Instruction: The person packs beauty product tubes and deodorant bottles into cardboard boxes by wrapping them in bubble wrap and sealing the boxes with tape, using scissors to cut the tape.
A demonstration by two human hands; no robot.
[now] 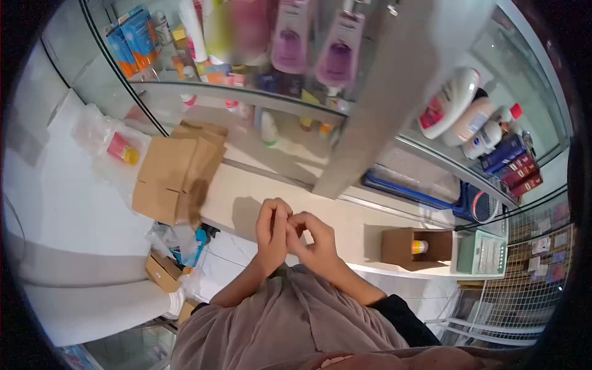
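Note:
My left hand (272, 231) and my right hand (313, 239) meet in front of my body, over the edge of the pale counter (348, 225). Their fingers are curled and the fingertips come together. Whatever lies between the fingertips, if anything, is too small to make out. Folded brown cardboard (165, 176) lies to the left of my hands. Farther right on the counter stands an open brown box (398, 248) with a small white and orange container (419, 246) inside.
Glass shelves ahead hold purple bottles (291, 40) and white bottles (450, 102). A pink tube with a yellow cap (122, 148) lies on plastic at the left. A green basket (465, 253) stands beside the box. A metal post (382, 92) rises ahead of my hands.

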